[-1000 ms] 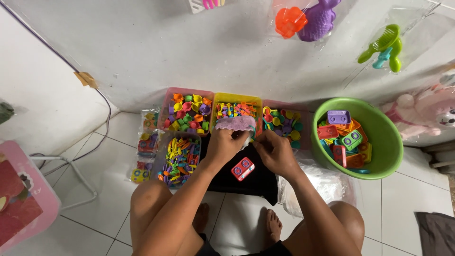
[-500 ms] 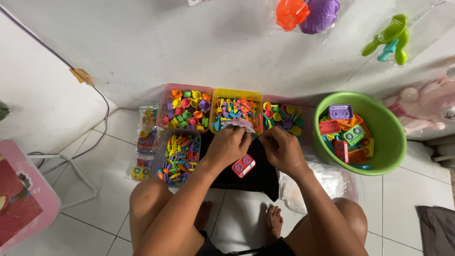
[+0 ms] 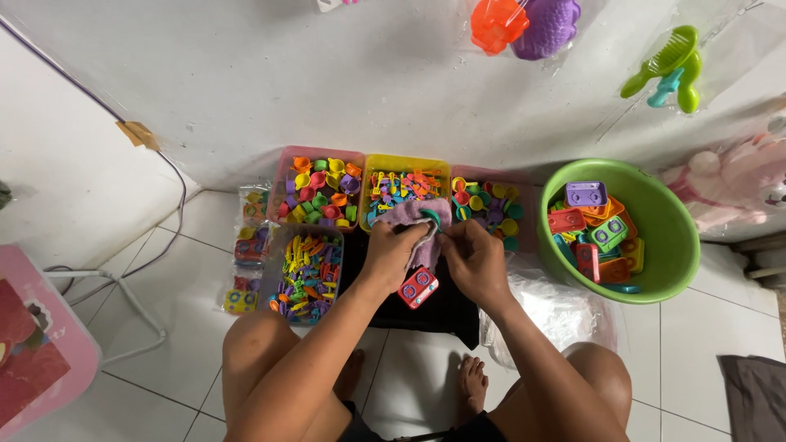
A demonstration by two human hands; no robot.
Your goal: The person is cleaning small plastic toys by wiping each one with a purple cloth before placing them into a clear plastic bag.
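Head view: left hand point(image 3: 391, 252) grips purple cloth point(image 3: 413, 217) over the trays; right hand point(image 3: 473, 260) pinches a small teal piece point(image 3: 431, 218) against it. Best kept pinched by its rim, cloth backing it.

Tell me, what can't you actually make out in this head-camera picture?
- Small teal piece: mostly covered by the purple cloth and the fingers of the left hand and right hand.
- Orange toy and purple toy: cut off by the top edge.
- Pieces in the yellow bin: too small to identify.
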